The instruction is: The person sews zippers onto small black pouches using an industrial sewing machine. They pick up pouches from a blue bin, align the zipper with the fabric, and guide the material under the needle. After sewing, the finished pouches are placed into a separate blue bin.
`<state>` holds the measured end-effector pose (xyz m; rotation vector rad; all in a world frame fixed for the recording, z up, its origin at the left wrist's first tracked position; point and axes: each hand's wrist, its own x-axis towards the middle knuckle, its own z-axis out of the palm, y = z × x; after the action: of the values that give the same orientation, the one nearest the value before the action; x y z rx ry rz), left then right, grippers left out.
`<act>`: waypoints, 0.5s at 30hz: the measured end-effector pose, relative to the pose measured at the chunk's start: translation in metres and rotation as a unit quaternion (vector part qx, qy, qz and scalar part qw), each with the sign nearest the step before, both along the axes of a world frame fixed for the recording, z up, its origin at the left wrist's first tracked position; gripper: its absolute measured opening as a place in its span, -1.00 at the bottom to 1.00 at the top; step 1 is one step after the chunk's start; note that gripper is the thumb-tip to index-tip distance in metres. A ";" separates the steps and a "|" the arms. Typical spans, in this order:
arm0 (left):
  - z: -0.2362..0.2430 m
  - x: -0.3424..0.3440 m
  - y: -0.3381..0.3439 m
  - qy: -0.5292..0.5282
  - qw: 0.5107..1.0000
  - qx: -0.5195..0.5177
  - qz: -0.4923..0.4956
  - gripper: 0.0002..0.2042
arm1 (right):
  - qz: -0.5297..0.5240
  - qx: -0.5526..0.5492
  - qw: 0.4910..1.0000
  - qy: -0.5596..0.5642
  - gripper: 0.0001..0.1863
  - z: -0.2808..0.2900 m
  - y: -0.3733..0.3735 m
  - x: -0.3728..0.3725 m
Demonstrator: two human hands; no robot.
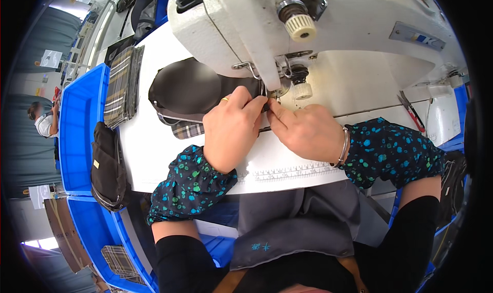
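Observation:
A black fabric piece with a zipper (179, 117) along its edge lies on the white sewing table (287, 175), partly under the head of a white sewing machine (231, 31). Plaid lining (188, 130) shows beneath its near edge. My left hand (232, 126) presses the piece's right end, fingers bent and closed on it beside the presser foot. Close against it, my right hand (310, 133) pinches the same end just in front of the needle area. The fingertips almost meet, and they hide the exact bit of fabric between them.
Left of the table stand blue bins (82, 134), with stacked plaid fabric (123, 85) and a black pouch (109, 167) at the table's left edge. Red-handled snips (412, 112) lie at the right. Another person (45, 119) is far off left.

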<state>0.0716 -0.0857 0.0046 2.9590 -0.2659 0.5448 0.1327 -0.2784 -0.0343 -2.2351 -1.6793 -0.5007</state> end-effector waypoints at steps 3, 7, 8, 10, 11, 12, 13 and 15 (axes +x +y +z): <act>-0.003 0.001 0.001 -0.016 0.999 -0.016 -0.023 -0.70 | 0.027 0.036 0.999 0.010 -0.73 -0.001 0.001 -0.001; -0.005 0.006 0.004 -0.015 0.998 -0.016 -0.062 -0.66 | 0.034 0.034 0.999 0.021 -0.71 0.003 0.001 -0.001; -0.005 0.007 0.005 -0.020 0.998 -0.011 -0.063 -0.65 | 0.036 0.032 0.999 0.020 -0.71 0.003 0.001 -0.001; -0.006 0.008 0.006 -0.032 0.997 -0.004 -0.071 -0.65 | 0.039 0.031 0.999 0.018 -0.70 0.003 0.001 -0.001; -0.007 0.009 0.007 -0.038 0.996 -0.002 -0.076 -0.66 | 0.041 0.033 0.998 0.017 -0.70 0.002 0.001 -0.001; -0.009 0.009 0.008 -0.044 0.996 0.001 -0.082 -0.67 | 0.041 0.034 0.998 0.017 -0.70 0.002 0.001 0.000; -0.009 0.009 0.008 -0.044 0.996 0.003 -0.081 -0.67 | 0.040 0.032 0.999 0.014 -0.70 0.002 0.001 0.000; -0.009 0.009 0.007 -0.042 0.996 0.009 -0.078 -0.67 | 0.037 0.027 0.999 0.009 -0.69 0.003 0.001 0.000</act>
<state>0.0803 -0.0787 -0.0045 2.9033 -0.5094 0.6492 0.1324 -0.2776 -0.0318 -2.1244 -1.7118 -0.5015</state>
